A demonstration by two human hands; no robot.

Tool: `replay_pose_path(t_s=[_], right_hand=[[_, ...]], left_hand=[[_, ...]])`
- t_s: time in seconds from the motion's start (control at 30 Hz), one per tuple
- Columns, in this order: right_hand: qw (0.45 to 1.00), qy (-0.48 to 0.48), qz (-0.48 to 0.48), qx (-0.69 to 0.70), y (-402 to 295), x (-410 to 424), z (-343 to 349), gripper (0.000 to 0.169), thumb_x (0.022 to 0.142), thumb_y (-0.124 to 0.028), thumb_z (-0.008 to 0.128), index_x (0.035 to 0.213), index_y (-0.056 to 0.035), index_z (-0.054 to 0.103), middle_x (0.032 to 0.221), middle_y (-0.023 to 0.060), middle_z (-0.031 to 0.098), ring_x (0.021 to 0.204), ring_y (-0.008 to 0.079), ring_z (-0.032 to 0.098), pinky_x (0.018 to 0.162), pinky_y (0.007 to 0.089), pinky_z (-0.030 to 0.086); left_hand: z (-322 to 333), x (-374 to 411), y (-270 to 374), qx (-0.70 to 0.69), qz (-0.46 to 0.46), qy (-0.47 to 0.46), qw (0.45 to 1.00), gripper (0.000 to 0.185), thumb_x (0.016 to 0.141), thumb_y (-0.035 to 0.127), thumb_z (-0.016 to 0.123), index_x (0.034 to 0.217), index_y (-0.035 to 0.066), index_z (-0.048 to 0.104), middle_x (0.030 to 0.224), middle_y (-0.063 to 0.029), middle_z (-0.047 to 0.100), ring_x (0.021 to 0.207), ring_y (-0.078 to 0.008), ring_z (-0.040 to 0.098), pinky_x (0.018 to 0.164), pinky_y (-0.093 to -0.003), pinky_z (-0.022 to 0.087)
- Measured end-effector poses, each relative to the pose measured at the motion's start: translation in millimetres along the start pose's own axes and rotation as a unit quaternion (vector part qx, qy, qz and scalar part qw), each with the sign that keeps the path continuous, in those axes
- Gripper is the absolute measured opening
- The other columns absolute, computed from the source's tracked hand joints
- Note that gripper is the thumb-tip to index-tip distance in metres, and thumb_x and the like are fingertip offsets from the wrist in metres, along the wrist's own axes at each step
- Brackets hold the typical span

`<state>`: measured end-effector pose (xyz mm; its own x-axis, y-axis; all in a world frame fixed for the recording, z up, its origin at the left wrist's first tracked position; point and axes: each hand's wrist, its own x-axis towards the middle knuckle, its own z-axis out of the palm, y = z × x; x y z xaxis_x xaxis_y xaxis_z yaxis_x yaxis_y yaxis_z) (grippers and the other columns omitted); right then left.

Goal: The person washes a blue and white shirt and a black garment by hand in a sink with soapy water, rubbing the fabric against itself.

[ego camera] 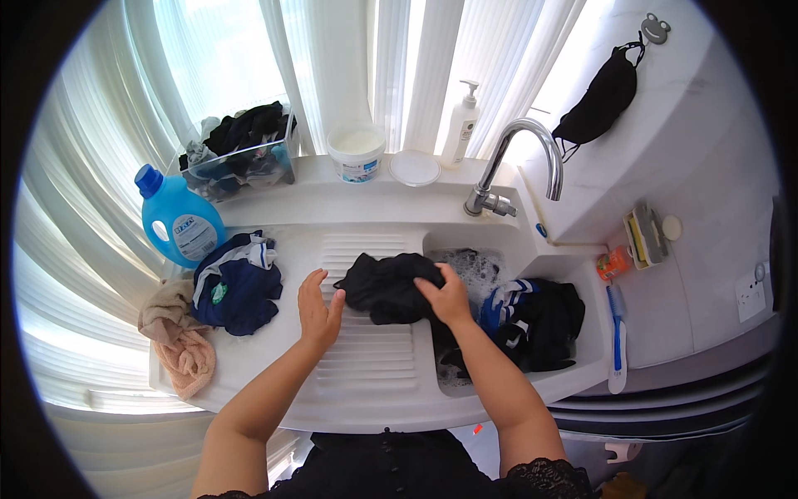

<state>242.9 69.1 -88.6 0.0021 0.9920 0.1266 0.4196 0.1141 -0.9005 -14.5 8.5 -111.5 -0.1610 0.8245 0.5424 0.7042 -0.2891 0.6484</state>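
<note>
A black cloth garment (393, 290) lies bunched over the ridged washboard (368, 358) of a white laundry sink, its right end hanging towards the basin. My right hand (447, 296) grips that right end, thumb on top. To the left, my left hand (320, 309) is held with fingers apart, close to the garment's left tip and holding nothing. Foamy water (477, 268) fills the basin (436, 374). At the basin's right side are a black garment (552, 318) and a blue-and-white striped cloth (508, 299), partly in the water.
Left of the washboard lie a navy garment (246, 296) and beige and pink towels (181, 349), beside a blue detergent jug (181, 218). Behind stand a clear bin of clothes (240, 156), a white tub (355, 153) and a pump bottle (460, 128). A chrome faucet (517, 125) arches near the basin.
</note>
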Motion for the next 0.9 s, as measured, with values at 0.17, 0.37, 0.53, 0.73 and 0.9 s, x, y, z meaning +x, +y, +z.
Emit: replay_pose_path(t_s=[0.17,0.37,0.53,0.73,0.9], right_hand=[[0.974,0.144,0.083,-0.156,73.7,16.4,-65.7,0.056,0.077,-0.041,0.073,0.118,-0.0058,0.058,0.108,0.0251,0.063,0.103,0.0408,0.06,0.09,0.0428,0.047],[0.861,-0.139,0.2,-0.447,64.9,-4.5,-48.1,0.105,0.071,-0.039,0.08,0.152,-0.0237,0.016,0.144,0.0288,0.028,0.13,0.0411,0.037,0.099,0.0459,0.043],[0.821,-0.232,0.174,-0.491,120.5,14.9,-27.5,0.079,0.078,-0.021,0.07,0.147,-0.0269,0.034,0.141,0.0204,0.04,0.126,0.0389,0.045,0.096,0.0446,0.046],[0.971,-0.089,0.053,-0.214,60.0,30.8,-84.6,0.048,0.067,-0.008,0.064,0.114,-0.0136,0.068,0.11,0.0157,0.067,0.103,0.0342,0.063,0.09,0.0392,0.049],[0.992,-0.092,-0.037,-0.072,-63.0,24.4,-111.4,0.048,0.061,-0.003,0.065,0.11,-0.0074,0.069,0.106,0.0149,0.069,0.096,0.0269,0.066,0.086,0.0317,0.051]], left_hand=[[23.4,-0.7,43.2,0.077,0.028,-0.191,0.978,0.055,0.092,0.036,0.057,0.135,0.005,0.043,0.145,-0.023,0.034,0.134,-0.0413,0.031,0.108,-0.0531,0.026],[58.1,-4.3,76.9,0.231,0.015,-0.351,0.907,0.077,0.089,0.062,0.045,0.148,0.014,0.034,0.156,-0.0195,0.017,0.145,-0.0389,0.008,0.112,-0.0608,0.006],[57.9,-0.9,79.9,0.235,0.015,-0.361,0.902,0.078,0.088,0.064,0.046,0.148,0.014,0.033,0.156,-0.0189,0.017,0.145,-0.0388,0.008,0.112,-0.0609,0.006],[57.2,1.3,72.1,0.187,-0.004,-0.357,0.915,0.075,0.091,0.058,0.046,0.149,0.014,0.029,0.156,-0.0181,0.019,0.145,-0.0355,0.011,0.114,-0.0565,0.007],[43.1,16.0,59.9,-0.122,-0.094,-0.264,0.952,0.071,0.095,0.047,0.049,0.151,0.011,0.023,0.156,-0.0179,0.02,0.145,-0.0325,0.016,0.116,-0.0471,0.012]])
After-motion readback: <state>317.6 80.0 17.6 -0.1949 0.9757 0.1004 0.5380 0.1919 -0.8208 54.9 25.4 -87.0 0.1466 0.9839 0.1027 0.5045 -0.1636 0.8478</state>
